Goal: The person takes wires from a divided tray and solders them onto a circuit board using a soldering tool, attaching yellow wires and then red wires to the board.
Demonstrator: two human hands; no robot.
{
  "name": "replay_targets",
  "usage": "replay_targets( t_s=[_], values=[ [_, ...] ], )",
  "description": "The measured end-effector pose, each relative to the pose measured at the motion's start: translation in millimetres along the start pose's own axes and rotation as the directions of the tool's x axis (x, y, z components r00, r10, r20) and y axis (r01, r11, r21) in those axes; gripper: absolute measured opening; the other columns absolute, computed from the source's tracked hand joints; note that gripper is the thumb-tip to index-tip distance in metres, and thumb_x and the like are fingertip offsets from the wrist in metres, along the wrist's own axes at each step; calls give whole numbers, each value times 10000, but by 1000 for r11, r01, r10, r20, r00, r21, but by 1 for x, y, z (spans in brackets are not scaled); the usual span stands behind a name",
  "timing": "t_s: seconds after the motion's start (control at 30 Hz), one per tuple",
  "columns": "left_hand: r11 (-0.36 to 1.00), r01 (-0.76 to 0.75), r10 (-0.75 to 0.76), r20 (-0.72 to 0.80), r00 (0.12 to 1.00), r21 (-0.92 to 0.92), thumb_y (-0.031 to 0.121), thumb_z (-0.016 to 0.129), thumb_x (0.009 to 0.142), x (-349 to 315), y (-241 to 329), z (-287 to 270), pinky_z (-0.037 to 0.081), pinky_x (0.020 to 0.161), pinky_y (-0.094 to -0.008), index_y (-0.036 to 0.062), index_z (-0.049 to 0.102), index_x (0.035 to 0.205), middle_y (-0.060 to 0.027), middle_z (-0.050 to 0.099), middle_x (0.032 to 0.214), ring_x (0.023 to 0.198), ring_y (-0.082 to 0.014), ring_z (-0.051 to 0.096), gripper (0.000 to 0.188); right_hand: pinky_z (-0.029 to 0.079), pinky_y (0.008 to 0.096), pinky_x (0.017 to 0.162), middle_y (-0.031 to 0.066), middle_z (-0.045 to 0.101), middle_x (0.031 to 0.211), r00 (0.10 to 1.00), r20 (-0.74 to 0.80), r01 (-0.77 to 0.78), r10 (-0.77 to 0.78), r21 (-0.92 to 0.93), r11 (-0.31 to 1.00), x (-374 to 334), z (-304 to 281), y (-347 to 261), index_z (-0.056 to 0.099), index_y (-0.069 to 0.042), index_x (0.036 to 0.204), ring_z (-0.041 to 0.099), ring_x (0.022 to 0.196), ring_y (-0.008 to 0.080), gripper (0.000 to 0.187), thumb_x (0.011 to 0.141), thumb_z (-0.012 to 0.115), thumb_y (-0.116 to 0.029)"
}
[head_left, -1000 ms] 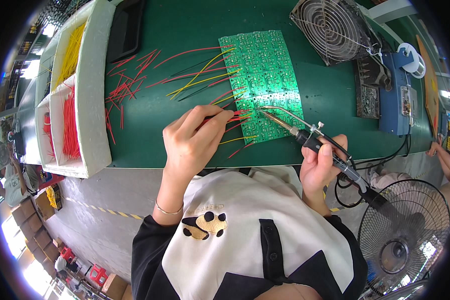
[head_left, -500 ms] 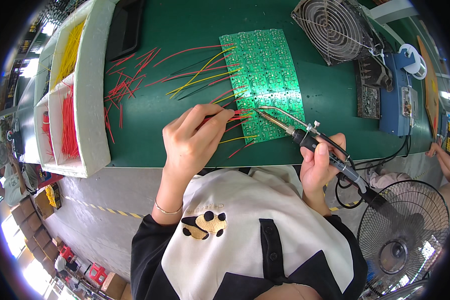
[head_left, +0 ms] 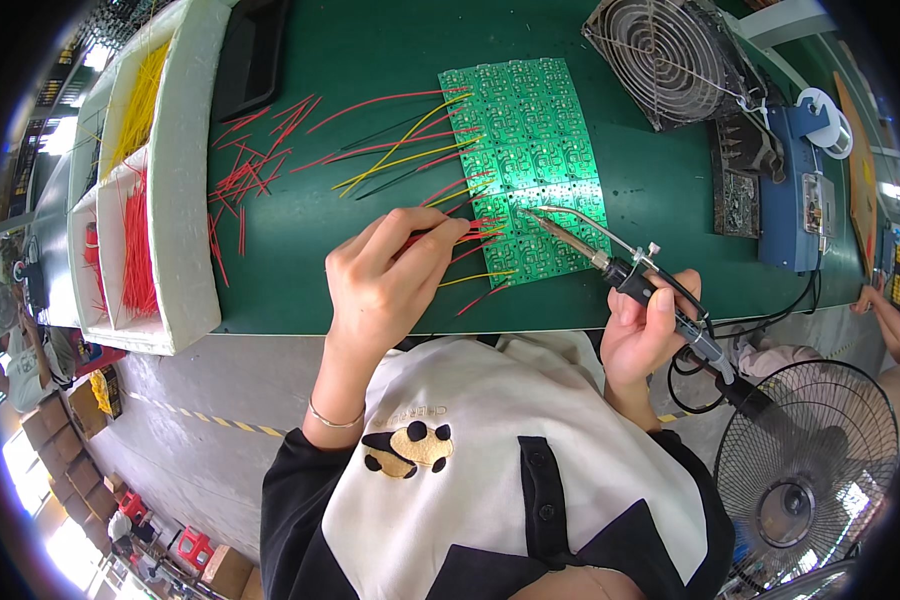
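Containers first: at ten o'clock from my left hand [head_left: 380,275], the white foam box [head_left: 185,235] holds yellow wires [head_left: 138,110] in its far compartment and red wires [head_left: 140,250] in the near one; more red shows in a narrow compartment at its eight o'clock. A black tray [head_left: 252,60] lies at eleven o'clock on the tabletop [head_left: 370,60]. The green circuit board panel [head_left: 545,110] lies flat at two o'clock, wires reaching its left edge. My left fingers are pinched narrow on red wire at that edge, unchanged from half a second ago. My right hand [head_left: 645,335], at the panel's five o'clock, grips the soldering iron [head_left: 620,275]; its tip has shifted toward three o'clock, away from the wire ends.
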State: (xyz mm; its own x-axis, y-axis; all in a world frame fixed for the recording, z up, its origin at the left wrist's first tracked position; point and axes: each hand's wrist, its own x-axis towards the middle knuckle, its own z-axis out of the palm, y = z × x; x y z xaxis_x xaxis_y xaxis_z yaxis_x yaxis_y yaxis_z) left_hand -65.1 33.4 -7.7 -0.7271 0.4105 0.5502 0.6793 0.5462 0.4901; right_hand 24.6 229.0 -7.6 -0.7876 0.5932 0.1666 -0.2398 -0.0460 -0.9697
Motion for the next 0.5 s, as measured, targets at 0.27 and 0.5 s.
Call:
replay_targets(
  t_s=[0.27, 0.5],
  values=[
    [1000, -11, 11, -16, 1000, 8, -63, 665, 580, 0, 1, 1, 419, 438, -230, 47, 655, 766, -23, 586, 724, 533, -120, 543, 216, 255, 217, 399, 1, 344, 513, 1000, 24, 7, -7, -14, 1000, -2, 0, 0, 385, -52, 771, 319, 424, 71, 226, 855, 484, -237],
    [1000, -15, 16, -20, 1000, 13, -60, 670, 580, 0, 1, 0, 408, 434, -229, 44, 651, 762, -23, 587, 723, 523, -120, 530, 210, 358, 214, 423, 58, 470, 638, 995, 91, -36, 29, 79, 996, -4, -10, 6, 431, -5, 829, 421, 463, 82, 237, 819, 585, -186]
  ],
)
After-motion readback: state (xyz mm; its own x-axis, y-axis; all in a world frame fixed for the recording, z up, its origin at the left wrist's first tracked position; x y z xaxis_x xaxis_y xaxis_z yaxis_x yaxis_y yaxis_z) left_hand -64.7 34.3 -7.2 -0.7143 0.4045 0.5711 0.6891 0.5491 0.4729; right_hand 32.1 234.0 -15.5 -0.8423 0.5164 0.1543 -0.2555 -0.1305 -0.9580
